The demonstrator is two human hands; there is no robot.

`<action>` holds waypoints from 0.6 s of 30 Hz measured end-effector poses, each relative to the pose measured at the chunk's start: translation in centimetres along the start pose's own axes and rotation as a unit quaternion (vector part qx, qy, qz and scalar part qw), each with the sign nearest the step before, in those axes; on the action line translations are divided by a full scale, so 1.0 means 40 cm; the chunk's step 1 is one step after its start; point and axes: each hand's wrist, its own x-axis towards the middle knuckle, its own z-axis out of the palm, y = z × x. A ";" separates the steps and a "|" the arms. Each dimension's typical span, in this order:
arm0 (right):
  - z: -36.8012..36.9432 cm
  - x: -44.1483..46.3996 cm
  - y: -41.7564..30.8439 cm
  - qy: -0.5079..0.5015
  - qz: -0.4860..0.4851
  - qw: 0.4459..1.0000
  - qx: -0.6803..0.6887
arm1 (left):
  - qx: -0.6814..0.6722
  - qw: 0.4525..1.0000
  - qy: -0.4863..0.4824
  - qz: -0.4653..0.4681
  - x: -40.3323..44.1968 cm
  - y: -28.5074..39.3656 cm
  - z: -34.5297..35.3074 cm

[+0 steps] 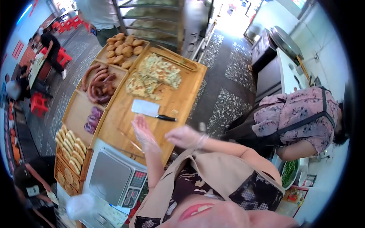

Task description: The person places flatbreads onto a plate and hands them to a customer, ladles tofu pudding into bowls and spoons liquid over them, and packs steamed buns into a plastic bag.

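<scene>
My left hand [143, 132], in a clear plastic glove, is stretched out open above the wooden board [182, 102], just below the cleaver [146, 107]. It holds nothing. My right hand [184, 136], gloved too, is over the board's right edge, near the cleaver's black handle. Its fingers are curled together, slightly blurred, and nothing shows in them. The cleaver lies flat, blade to the left. Cut pieces of a flat pancake with green bits [156, 74] lie above it. Metal tongs [176, 60] rest at the board's far end.
Left of the board are trays of round buns [123, 50], sausages [99, 85], purple items [92, 119] and pale flatbreads [71, 146]. A scale [112, 176] is at the lower left. One person [296, 114] bends over the right counter; others stand at left and behind a rack [152, 21].
</scene>
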 end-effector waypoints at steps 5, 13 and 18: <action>-0.417 -0.034 0.273 0.255 0.078 0.959 -0.095 | 0.054 0.980 -0.094 0.169 0.085 -0.085 0.435; -1.183 -0.169 0.623 0.668 0.120 0.715 0.171 | 0.171 0.909 -0.334 0.178 0.039 -0.549 1.236; -1.400 -0.215 0.790 0.751 0.117 0.618 0.200 | 0.289 0.852 -0.368 0.234 0.138 -0.727 1.482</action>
